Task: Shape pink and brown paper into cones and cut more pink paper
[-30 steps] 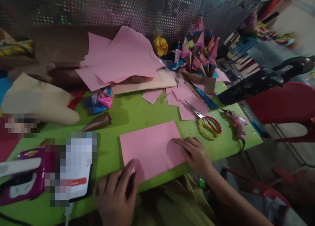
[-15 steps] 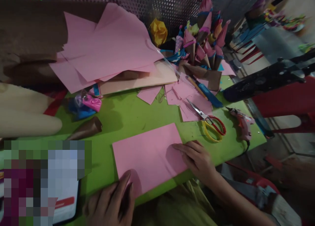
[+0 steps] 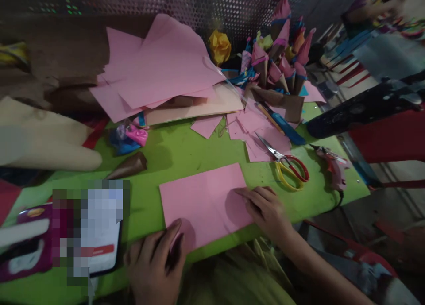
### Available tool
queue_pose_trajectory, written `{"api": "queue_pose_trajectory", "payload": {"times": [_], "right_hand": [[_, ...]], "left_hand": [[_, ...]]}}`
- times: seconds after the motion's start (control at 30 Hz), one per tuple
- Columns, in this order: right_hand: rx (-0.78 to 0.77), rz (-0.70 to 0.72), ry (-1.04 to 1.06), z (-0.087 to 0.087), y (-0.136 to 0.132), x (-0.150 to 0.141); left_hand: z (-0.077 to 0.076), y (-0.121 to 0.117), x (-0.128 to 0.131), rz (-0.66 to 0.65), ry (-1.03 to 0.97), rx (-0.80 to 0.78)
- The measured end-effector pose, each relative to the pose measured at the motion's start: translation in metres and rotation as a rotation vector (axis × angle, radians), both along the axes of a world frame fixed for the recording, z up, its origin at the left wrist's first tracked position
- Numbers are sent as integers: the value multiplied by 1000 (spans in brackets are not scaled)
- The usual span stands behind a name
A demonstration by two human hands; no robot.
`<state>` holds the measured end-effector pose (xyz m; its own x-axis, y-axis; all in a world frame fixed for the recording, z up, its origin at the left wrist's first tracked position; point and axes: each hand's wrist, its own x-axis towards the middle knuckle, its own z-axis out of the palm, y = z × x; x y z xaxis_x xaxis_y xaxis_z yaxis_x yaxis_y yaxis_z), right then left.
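A pink rectangular sheet of paper [image 3: 206, 203] lies flat near the front edge of the green table [image 3: 186, 152]. At its lower left corner is my left hand [image 3: 156, 260], with bent fingers and the thumb a little apart from the index finger. My right hand [image 3: 267, 205] rests over the right side of the sheet, its index finger stretched out on the paper. Neither hand is closed round anything. Just beyond my right hand lie scissors [image 3: 285, 163] with red and yellow handles, blades over pink paper scraps [image 3: 254, 128].
Behind lie large pink sheets [image 3: 166, 70], a blue-handled cutter [image 3: 288, 130] and pink-topped paper cones [image 3: 275, 61]. A glue gun [image 3: 334, 165] sits at the right end by a dark post [image 3: 358, 108]. To the left are a phone [image 3: 102, 247], a brown cone [image 3: 129, 165] and a cream roll [image 3: 49, 141].
The camera view shifts slightly and swings back. Both hands stay at the same places on the pink sheet, which keeps its position on the table.
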<state>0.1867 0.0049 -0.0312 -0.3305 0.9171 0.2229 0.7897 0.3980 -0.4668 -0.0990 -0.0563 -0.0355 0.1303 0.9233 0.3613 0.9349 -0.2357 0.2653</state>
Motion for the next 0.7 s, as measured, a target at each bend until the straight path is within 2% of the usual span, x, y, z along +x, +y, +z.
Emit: {"api": "queue_pose_trajectory", "payload": {"times": [0.2,0.27,0.37,0.53,0.6,0.7], "right_hand": [[27,-14,-133,-2,0,3],[44,-21,-177,-2,1,3],[53,-33,-250,-2,1,1],[65,-45,-359,2,2,-2],[70,-60,-382,2,2,-2],[66,-69,-396,1,2,-3]], "left_hand": [[16,-6,17,126,72,-161],[23,-4,20,114,125,-181],[25,2,17,-48,196,-180],[10,15,5,-455,216,-234],[9,18,4,-500,212,-269],[14,17,6,-496,211,-277]]}}
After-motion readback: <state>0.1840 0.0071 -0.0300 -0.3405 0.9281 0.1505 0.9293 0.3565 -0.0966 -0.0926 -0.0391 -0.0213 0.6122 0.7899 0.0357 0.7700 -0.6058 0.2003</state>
